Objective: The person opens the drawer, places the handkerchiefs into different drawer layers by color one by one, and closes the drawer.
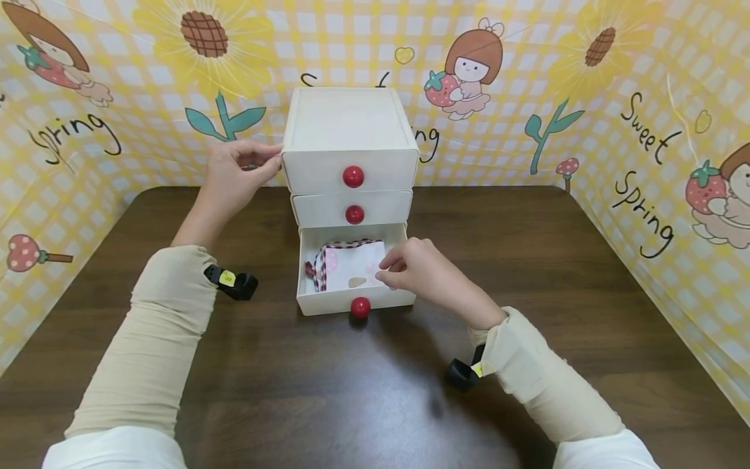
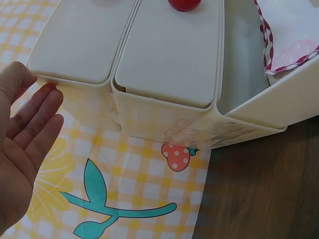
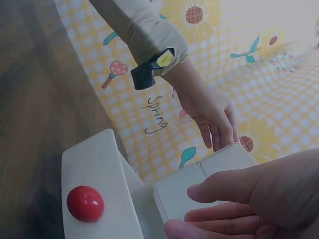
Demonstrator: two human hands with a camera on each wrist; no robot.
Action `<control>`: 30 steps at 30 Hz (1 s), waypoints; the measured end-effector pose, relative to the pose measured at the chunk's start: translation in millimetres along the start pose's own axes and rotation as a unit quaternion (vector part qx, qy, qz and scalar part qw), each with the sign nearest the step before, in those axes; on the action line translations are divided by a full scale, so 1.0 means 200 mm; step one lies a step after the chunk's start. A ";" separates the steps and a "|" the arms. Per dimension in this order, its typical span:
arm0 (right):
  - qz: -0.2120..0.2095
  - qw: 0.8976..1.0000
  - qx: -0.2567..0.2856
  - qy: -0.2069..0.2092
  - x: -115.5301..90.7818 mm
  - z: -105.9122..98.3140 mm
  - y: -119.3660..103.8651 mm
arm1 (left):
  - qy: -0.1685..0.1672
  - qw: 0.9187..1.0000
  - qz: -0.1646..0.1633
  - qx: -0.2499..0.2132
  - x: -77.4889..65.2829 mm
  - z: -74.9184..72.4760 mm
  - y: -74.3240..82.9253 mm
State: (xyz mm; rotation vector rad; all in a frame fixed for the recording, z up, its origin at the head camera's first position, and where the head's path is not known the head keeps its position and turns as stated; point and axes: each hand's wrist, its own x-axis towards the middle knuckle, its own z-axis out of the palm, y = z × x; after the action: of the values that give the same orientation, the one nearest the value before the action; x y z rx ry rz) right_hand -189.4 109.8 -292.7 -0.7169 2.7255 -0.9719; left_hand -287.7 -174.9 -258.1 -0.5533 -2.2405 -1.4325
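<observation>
A white cabinet of three stacked drawers with red knobs stands toward the back of the table. Its bottom drawer is pulled out, and inside lies a folded white cloth with dark red checked trim. My left hand touches the cabinet's upper left front corner; in the left wrist view its fingers extend along the side wall. Over the right part of the drawer hovers my right hand, fingers loosely bent with nothing between them. The right wrist view shows its thumb apart from the fingers.
The dark wooden table spreads around the cabinet. Behind it and along both sides hangs a yellow checked fabric printed with sunflowers and cartoon figures. The bottom drawer's red knob juts out toward me.
</observation>
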 end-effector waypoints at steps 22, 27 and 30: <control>-0.035 0.999 0.017 -0.029 -0.07 0.09 0.04 | -0.002 1.000 0.003 0.005 0.00 0.00 0.00; -0.043 0.998 0.011 -0.043 -0.07 0.13 0.06 | -0.001 1.000 0.001 0.006 0.00 0.00 -0.01; -0.046 0.998 0.008 -0.050 -0.07 0.15 0.08 | -0.002 1.000 0.002 0.002 0.01 0.00 -0.02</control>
State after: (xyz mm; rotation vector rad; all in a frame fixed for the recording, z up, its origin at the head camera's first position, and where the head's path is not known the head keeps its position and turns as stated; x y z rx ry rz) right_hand -174.6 110.8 -325.7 -0.8712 2.6157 -0.9487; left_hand -290.6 -176.2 -259.9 -0.5603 -2.2426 -1.4262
